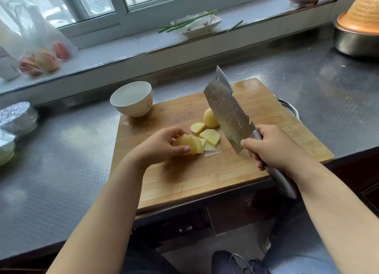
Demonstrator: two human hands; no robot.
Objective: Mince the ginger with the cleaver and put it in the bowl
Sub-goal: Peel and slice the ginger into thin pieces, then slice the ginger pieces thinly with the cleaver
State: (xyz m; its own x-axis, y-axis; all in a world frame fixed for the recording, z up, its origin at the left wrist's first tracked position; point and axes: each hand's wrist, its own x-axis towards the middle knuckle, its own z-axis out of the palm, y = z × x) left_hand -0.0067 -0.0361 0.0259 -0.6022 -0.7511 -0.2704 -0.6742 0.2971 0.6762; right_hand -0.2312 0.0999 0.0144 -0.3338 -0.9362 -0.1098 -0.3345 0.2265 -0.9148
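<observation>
Pale yellow ginger (pixel 210 136), white bowl (pixel 132 98), tan wooden board (pixel 256 109), silver cleaver (pixel 225 109)

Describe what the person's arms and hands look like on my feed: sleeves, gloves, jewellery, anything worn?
Both forearms are bare as far as the frame shows, with no sleeves in sight. The left hand and right hand wear no gloves, and no rings, watch or bracelets show. Fingernails look short and unpainted. Below the arms, dark clothing and a shoe are dimly visible.

No text can be read: the orange cover (pixel 363 15) at far right carries fine print too small to read, and the bowl (pixel 132 98) only a faint mark.
</observation>
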